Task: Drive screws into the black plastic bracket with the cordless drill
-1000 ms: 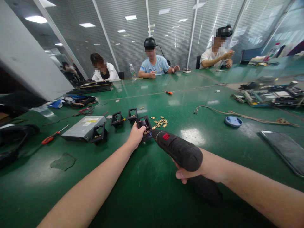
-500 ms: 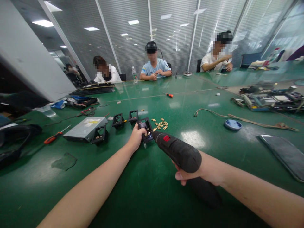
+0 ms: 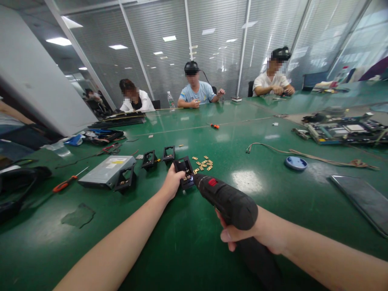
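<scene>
My left hand (image 3: 173, 180) is closed on a black plastic frame (image 3: 184, 164), tilted on the green table, with small brass parts inside it. My right hand (image 3: 232, 234) grips a black cordless drill (image 3: 226, 198) with a red switch on top. The drill's nose points at the frame's inner edge, and a small light glows there; the tip itself is too small to make out. Just beyond the frame lie several loose brass plates (image 3: 207, 163). Similar black frames stand to the left: one (image 3: 168, 154), another (image 3: 149, 160), and a third (image 3: 125, 178) beside a silver metal box (image 3: 104, 171).
An orange-handled screwdriver (image 3: 65, 184) lies at the left, another (image 3: 215, 126) farther back. On the right are a blue round lid (image 3: 296, 163), a cable (image 3: 281, 150), a phone (image 3: 360, 202) and a circuit board assembly (image 3: 348, 131). Three people sit across the green table (image 3: 188, 246).
My view has tilted slightly. The drill stays at the black frame, and a small light now shows at its nose. Across the table, the person in blue has moved a hand outward.
</scene>
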The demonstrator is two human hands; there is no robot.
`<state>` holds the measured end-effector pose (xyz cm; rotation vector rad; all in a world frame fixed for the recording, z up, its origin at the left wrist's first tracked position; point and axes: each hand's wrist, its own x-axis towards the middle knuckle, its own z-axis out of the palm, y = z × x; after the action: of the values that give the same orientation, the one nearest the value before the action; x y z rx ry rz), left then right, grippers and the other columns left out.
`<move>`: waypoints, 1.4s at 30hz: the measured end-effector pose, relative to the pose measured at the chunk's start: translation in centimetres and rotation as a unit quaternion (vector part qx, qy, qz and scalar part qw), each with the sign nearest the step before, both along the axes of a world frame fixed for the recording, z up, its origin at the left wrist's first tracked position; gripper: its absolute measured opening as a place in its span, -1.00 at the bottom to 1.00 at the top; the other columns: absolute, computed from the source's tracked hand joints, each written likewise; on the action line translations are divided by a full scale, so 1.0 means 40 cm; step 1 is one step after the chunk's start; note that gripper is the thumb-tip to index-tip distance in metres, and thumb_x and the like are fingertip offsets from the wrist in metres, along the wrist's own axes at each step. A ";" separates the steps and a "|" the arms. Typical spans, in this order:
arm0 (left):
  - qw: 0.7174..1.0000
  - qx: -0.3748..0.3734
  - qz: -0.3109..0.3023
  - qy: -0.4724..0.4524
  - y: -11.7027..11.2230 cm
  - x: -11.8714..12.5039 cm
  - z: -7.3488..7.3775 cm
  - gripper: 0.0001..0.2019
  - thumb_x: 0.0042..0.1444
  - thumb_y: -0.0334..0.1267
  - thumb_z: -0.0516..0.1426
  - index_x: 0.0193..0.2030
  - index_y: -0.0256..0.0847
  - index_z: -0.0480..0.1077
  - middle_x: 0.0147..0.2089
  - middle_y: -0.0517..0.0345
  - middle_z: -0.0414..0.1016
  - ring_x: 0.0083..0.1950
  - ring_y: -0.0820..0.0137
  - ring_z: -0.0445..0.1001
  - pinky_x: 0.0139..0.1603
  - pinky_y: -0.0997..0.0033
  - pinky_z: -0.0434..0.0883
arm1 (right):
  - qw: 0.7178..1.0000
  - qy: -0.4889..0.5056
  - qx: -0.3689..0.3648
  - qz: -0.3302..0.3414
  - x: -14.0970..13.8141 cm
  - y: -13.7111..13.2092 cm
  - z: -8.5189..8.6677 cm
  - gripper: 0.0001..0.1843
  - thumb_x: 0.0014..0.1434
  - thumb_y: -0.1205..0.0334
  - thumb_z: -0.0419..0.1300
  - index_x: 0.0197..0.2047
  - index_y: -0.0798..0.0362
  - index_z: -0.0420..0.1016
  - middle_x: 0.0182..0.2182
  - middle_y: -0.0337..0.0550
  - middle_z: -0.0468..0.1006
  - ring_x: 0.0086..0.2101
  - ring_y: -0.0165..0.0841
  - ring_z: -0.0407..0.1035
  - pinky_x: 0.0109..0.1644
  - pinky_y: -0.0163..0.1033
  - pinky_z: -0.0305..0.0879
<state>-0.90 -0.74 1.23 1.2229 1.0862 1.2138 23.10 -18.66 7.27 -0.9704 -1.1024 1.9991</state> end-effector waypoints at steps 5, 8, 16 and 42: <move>1.000 -0.008 -0.005 0.007 0.001 0.002 -0.001 -0.54 -0.31 -0.36 0.19 -0.14 -0.14 0.38 -0.23 0.15 0.57 -0.18 0.20 0.57 -0.13 0.14 0.55 | 1.000 -0.017 0.007 0.000 -0.009 -0.008 0.000 -0.52 -0.18 0.22 0.64 -0.36 0.09 0.43 -0.45 -0.34 0.51 -0.53 -0.41 0.49 -0.42 -0.32 0.34; 1.000 -0.007 -0.007 0.002 0.002 0.004 -0.003 -0.53 -0.32 -0.36 0.18 -0.13 -0.15 0.37 -0.23 0.16 0.56 -0.20 0.22 0.56 -0.13 0.16 0.54 | 1.000 -0.018 0.012 -0.001 -0.012 -0.013 0.005 -0.52 -0.17 0.20 0.64 -0.35 0.10 0.43 -0.46 -0.33 0.51 -0.53 -0.42 0.48 -0.41 -0.32 0.34; 1.000 -0.005 0.011 0.009 0.004 0.003 -0.005 -0.58 -0.29 -0.36 0.19 -0.17 -0.11 0.38 -0.30 0.19 0.51 -0.22 0.21 0.53 -0.16 0.16 0.54 | 1.000 -0.020 0.009 -0.007 -0.019 -0.019 0.006 -0.48 -0.14 0.16 0.65 -0.30 0.08 0.42 -0.43 -0.36 0.51 -0.53 -0.41 0.50 -0.41 -0.32 0.31; 1.000 -0.005 0.025 0.011 -0.003 0.010 -0.001 -0.60 -0.29 -0.35 0.18 -0.19 -0.11 0.41 -0.25 0.14 0.55 -0.12 0.15 0.56 -0.10 0.11 0.58 | 0.990 -0.085 0.099 0.051 -0.014 -0.007 0.003 -0.50 -0.05 0.02 0.62 -0.39 0.08 0.42 -0.45 -0.28 0.50 -0.49 -0.37 0.52 -0.41 -0.32 0.33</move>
<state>-0.51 -0.86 1.21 1.2093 1.1439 1.2340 22.55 -18.96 7.37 -1.0104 -1.4396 1.8695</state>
